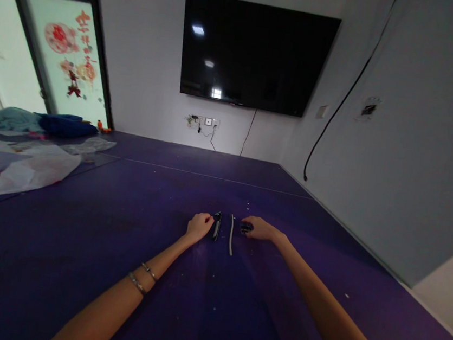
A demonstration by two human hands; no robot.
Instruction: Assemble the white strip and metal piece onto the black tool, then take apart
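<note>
Right hand [259, 228] grasped a small dark object [246, 228]; left hand [199, 226] showed an indeterminable grip. Grey strip [231, 236] seemed light, best taken mid-length.

Room: looks like part of a home
Wall [142, 46]: a big black TV [259, 56] hangs there
Glass [65, 9]: red stickers [58, 37] on it
Cloths [68, 127]: soft, blue, heaped

The narrow dark object [217, 228], with a lighter band along its length, is positioned at the fingertips of the left hand [200, 226], lengthwise; contact is unclear. The compact dark object [246, 228] is gripped by the right hand [261, 228]. The slender grey strip [231, 236], slightly curved, lies between both hands, touching neither.
</note>
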